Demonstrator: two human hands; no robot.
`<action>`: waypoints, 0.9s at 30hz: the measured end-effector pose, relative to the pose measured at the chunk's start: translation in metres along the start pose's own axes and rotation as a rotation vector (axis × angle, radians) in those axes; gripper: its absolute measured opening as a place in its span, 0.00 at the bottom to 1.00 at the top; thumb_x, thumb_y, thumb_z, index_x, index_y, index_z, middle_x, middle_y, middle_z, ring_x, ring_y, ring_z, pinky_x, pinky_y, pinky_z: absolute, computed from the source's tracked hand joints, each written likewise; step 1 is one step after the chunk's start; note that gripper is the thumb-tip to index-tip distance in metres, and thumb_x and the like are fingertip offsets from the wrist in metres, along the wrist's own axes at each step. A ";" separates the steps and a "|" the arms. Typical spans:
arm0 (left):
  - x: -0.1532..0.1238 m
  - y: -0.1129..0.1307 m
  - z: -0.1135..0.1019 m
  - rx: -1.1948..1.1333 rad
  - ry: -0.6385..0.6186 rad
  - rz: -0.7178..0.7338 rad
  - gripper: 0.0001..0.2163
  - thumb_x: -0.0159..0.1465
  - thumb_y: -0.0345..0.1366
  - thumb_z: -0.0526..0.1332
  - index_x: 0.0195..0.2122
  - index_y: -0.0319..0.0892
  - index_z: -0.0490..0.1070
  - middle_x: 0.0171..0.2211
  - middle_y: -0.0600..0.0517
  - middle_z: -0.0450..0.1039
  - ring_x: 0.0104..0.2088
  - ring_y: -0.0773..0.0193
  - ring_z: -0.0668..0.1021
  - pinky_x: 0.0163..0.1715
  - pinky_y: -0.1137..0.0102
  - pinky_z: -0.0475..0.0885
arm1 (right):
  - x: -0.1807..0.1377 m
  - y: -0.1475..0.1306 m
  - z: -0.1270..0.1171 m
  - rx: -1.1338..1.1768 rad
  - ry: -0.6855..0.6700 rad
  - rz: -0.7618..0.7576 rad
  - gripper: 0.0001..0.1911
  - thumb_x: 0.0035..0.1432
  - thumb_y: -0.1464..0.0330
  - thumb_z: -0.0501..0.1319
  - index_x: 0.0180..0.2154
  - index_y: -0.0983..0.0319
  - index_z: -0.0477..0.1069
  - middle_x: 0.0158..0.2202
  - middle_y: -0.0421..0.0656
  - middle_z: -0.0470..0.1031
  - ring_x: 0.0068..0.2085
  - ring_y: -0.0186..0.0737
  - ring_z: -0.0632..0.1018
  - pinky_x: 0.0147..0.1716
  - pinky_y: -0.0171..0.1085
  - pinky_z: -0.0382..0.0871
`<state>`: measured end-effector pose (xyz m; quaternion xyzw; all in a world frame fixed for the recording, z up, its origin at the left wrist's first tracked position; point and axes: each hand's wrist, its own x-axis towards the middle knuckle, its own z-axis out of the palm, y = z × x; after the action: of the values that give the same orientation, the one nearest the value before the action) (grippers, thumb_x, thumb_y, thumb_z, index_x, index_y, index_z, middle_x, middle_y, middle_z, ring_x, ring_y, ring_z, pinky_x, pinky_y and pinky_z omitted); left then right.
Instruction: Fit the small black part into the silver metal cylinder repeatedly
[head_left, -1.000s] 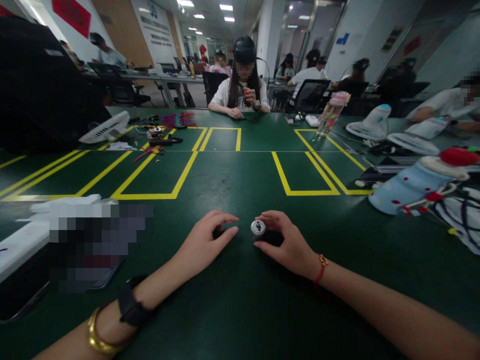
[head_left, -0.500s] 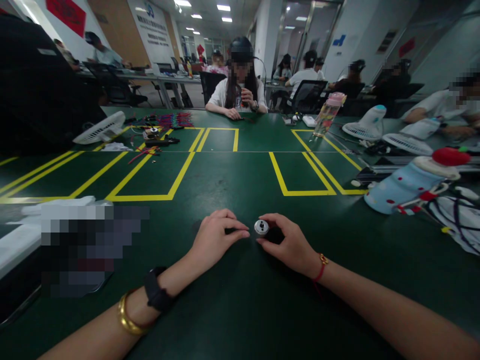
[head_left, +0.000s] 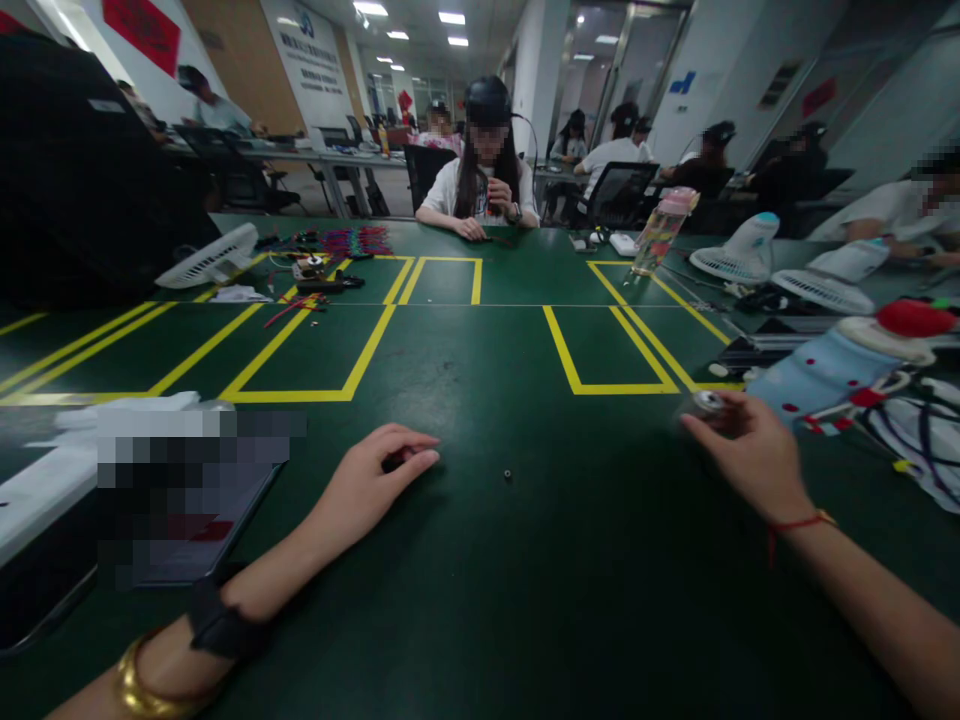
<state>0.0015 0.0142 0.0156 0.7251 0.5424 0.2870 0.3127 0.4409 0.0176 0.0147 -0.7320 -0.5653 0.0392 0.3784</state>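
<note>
My right hand [head_left: 754, 455] is closed around a small silver metal cylinder [head_left: 706, 402], like a little motor, beside the blue bottle on the right. The cylinder is slightly blurred and partly covered by my fingers. My left hand [head_left: 379, 470] hovers over or rests on the green table left of the middle, its fingers curled loosely and a narrow gap left between thumb and forefinger. I see nothing held in it. Between the hands a tiny dark ring-shaped part [head_left: 508, 475] lies on the table, touched by neither.
A blue bottle with a red lid [head_left: 832, 365] lies tilted at the right, near white cables [head_left: 911, 440]. Small fans [head_left: 735, 250] and a pink-capped bottle [head_left: 664, 230] stand farther back. Wires [head_left: 352, 240] lie at the far left. Opposite sits a person [head_left: 480, 190].
My right hand has carried the metal cylinder from the middle to the right. The tiny ring-shaped part now shows where the cylinder was. My left hand has drawn back leftward.
</note>
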 end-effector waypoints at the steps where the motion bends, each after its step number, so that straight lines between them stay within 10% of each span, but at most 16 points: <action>1: -0.002 -0.004 -0.004 -0.002 0.019 -0.022 0.13 0.63 0.46 0.59 0.42 0.46 0.76 0.40 0.51 0.73 0.38 0.61 0.75 0.37 0.68 0.68 | 0.006 0.017 -0.010 -0.074 0.036 0.059 0.29 0.45 0.57 0.66 0.48 0.64 0.68 0.40 0.51 0.74 0.37 0.42 0.77 0.38 0.40 0.71; 6: -0.003 -0.009 -0.007 0.002 0.066 -0.076 0.13 0.64 0.46 0.57 0.40 0.45 0.75 0.38 0.52 0.75 0.38 0.59 0.76 0.37 0.68 0.67 | 0.010 0.047 -0.026 -0.213 0.100 0.117 0.33 0.45 0.56 0.66 0.50 0.64 0.65 0.44 0.53 0.72 0.41 0.44 0.75 0.39 0.41 0.69; 10: -0.002 -0.005 -0.004 0.022 0.059 -0.079 0.13 0.64 0.47 0.56 0.40 0.45 0.75 0.38 0.52 0.75 0.38 0.59 0.76 0.37 0.67 0.67 | -0.012 -0.001 0.000 -0.361 0.233 -0.271 0.36 0.46 0.54 0.65 0.53 0.66 0.63 0.52 0.57 0.65 0.54 0.53 0.66 0.51 0.51 0.60; 15: -0.004 -0.008 -0.004 0.034 0.053 -0.055 0.12 0.64 0.46 0.57 0.40 0.46 0.75 0.40 0.52 0.74 0.41 0.58 0.75 0.39 0.67 0.67 | -0.059 -0.096 0.055 -0.030 -0.431 -0.653 0.24 0.56 0.56 0.59 0.52 0.58 0.68 0.48 0.46 0.68 0.49 0.40 0.68 0.48 0.43 0.65; 19: -0.006 -0.013 -0.004 0.028 0.049 -0.018 0.12 0.64 0.46 0.57 0.42 0.47 0.74 0.41 0.52 0.73 0.41 0.59 0.75 0.40 0.67 0.68 | -0.073 -0.134 0.079 0.062 -0.611 -0.717 0.14 0.59 0.58 0.56 0.42 0.56 0.74 0.43 0.42 0.71 0.44 0.36 0.69 0.43 0.40 0.66; 22: -0.006 -0.015 -0.003 0.030 0.053 -0.013 0.12 0.64 0.45 0.57 0.42 0.47 0.74 0.41 0.52 0.73 0.40 0.59 0.75 0.39 0.67 0.68 | -0.054 -0.123 0.069 0.086 -0.505 -0.639 0.12 0.61 0.61 0.54 0.38 0.58 0.74 0.39 0.42 0.73 0.42 0.35 0.70 0.43 0.39 0.66; 27: -0.005 -0.014 -0.001 0.017 0.056 -0.017 0.12 0.64 0.45 0.57 0.41 0.46 0.74 0.40 0.52 0.73 0.40 0.60 0.75 0.39 0.67 0.67 | 0.003 -0.045 0.009 -0.184 0.042 -0.518 0.13 0.57 0.60 0.57 0.36 0.63 0.73 0.39 0.46 0.74 0.44 0.39 0.72 0.47 0.40 0.63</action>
<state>-0.0093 0.0121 0.0048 0.7147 0.5596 0.2998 0.2937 0.4018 0.0278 0.0367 -0.5948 -0.7269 -0.1256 0.3195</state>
